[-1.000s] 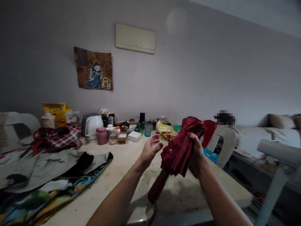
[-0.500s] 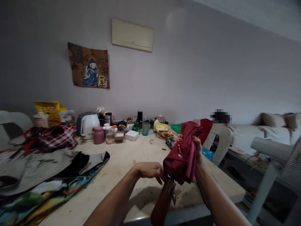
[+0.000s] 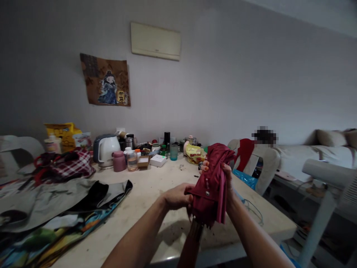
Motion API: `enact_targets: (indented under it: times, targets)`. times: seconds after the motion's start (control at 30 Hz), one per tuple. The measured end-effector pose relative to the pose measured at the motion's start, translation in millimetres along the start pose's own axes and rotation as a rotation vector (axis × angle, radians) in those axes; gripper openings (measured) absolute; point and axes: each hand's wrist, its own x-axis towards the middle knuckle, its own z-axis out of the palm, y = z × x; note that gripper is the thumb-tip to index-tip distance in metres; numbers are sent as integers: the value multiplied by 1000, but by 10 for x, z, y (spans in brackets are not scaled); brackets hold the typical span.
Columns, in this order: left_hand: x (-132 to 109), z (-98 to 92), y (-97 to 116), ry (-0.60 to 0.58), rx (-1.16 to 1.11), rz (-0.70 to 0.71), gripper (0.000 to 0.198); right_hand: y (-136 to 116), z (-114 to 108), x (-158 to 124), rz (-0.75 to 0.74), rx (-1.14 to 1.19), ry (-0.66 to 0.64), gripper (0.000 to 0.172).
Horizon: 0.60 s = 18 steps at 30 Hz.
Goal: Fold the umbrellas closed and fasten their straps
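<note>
A: Where does the red umbrella (image 3: 213,182) sit right now?

B: Centre of the frame, a little right, held upright above the near edge of the counter (image 3: 156,186). The right hand (image 3: 227,186) wraps around the gathered canopy from the right side, its grip pressed around the cloth. The left hand (image 3: 177,196) comes in from the left and pinches a strap or edge of the fabric low on the bundle, beside a small snap.

A: And the handle?

B: The lower shaft and handle (image 3: 192,242) drop toward the bottom edge of the frame, below the counter's rim. Nothing supports that end.

A: So what could go wrong?

B: I'd judge the loose folds the main worry. The canopy is bunched unevenly, with a flap hanging on the right. If the left pinch slips off the strap, the folds could spring out and the bundle would loosen. A rib caught in the cloth could also bend if squeezed hard, though I can't see the ribs.

A: Anything near enough to be knocked?

B: The yellow snack bag (image 3: 194,153) and the blue-green cup (image 3: 174,152) stand behind the umbrella's top, in the middle of the frame. A forward swing of the tip could reach them. The white kettle (image 3: 106,149) and the pink bottle (image 3: 119,161) are well apart to the left, as are the flat bags (image 3: 64,197) at lower left.
</note>
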Motion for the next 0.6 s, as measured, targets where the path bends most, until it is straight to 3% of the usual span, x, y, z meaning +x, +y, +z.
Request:
enact_targets:
  times: [0.1, 0.13, 0.23, 0.33, 0.4, 0.47, 0.6]
  targets:
    - [-234, -192, 432, -138, 326, -253, 80, -72, -111, -22, 19, 44, 11, 36]
    - [-311, -227, 574, -51, 405, -208, 70, -84, -154, -37, 23, 60, 24, 35]
    - [-404, -234, 930, 280, 485, 132, 44, -53, -260, -94, 76, 104, 77, 39]
    - [-191, -193, 1096, 401, 561, 265, 30, 60, -288, -141, 140, 172, 81, 43]
    - [40, -196, 1054, 529, 721, 209, 23, 133, -270, -154, 132, 232, 47, 43]
    - [212, -206, 886, 672, 1065, 16, 14, 165, -250, -152, 75, 274, 47, 43]
    - [148, -71, 389, 845, 1149, -23, 22, 97, -270, -133, -4, 307, 124, 46]
